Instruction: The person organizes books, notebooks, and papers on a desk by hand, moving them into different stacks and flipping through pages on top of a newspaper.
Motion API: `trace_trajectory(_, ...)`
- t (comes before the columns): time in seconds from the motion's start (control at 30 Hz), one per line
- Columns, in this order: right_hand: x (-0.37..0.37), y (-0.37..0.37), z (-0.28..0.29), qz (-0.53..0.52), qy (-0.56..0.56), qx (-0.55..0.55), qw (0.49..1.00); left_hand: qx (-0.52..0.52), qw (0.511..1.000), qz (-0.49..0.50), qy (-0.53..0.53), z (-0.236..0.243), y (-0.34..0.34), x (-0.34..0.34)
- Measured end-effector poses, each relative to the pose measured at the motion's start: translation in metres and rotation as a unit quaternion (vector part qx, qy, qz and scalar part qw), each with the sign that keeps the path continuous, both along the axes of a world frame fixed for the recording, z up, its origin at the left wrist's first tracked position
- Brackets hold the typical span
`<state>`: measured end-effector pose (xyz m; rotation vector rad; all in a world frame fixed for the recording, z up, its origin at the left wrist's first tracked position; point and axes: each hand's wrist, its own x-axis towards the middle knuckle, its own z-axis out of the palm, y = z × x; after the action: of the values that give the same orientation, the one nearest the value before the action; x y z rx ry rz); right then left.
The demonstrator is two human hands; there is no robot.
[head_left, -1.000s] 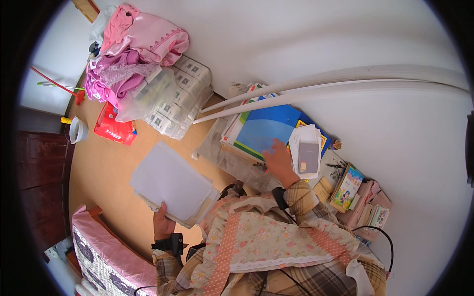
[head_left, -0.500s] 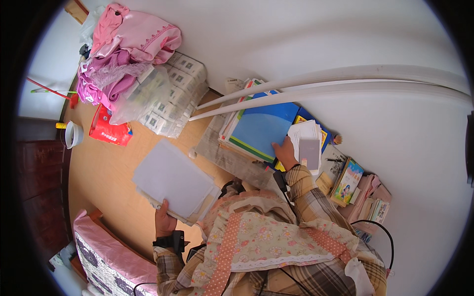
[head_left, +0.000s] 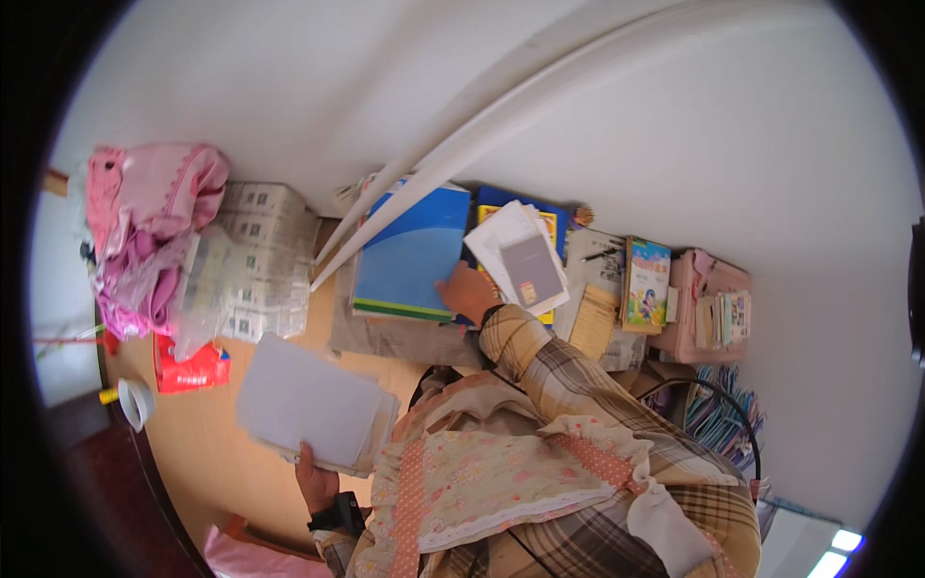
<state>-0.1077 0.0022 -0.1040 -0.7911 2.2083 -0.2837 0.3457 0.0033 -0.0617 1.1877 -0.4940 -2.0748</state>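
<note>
My left hand (head_left: 316, 479) is closed on the near edge of a stack of white paper sheets (head_left: 308, 400), held above the floor with cream-coloured sheets beneath. My right hand (head_left: 469, 292) is at the right edge of a blue folder (head_left: 414, 241). Its thumb lies over that edge, and its other fingers are curled down and partly hidden. The folder lies on top of a pile with a green edge showing. Just right of this hand are loose white papers (head_left: 491, 234) and a grey booklet (head_left: 533, 270), resting on a blue-and-yellow book (head_left: 550, 223).
Two long white tubes (head_left: 424, 178) lean across the pile. Plastic-wrapped packs (head_left: 265, 260), pink clothes (head_left: 159, 188) and a red bag (head_left: 193, 368) stand at left. To the right are a picture book (head_left: 646, 279), a pink box (head_left: 686, 299) and several hangers (head_left: 723, 409).
The view has turned and shifted right, bringing the hangers into sight. My left hand still holds the paper stack. My right hand stays by the blue folder's right edge.
</note>
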Motion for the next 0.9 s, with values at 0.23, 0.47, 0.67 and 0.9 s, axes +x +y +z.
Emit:
trace_trajectory(0.23,-0.053,0.081,-0.012,-0.052,0.178,-0.303,0.935,-0.027,0.996,-0.084,-0.015,0.009,-0.022,-0.021)
trace_trajectory(0.47,-0.114,0.139,-0.014,-0.109,0.195,-0.081,0.971,0.012,0.995,-0.092,0.018,0.0,-0.034,-0.039)
trace_trajectory(0.67,-0.117,0.133,0.006,-0.112,0.145,0.017,0.983,0.019,0.992,-0.122,0.025,0.006,-0.042,-0.06)
trace_trajectory(0.9,-0.108,0.136,0.008,-0.155,0.081,0.014,0.984,0.0,0.991,-0.136,0.011,0.021,-0.046,-0.076)
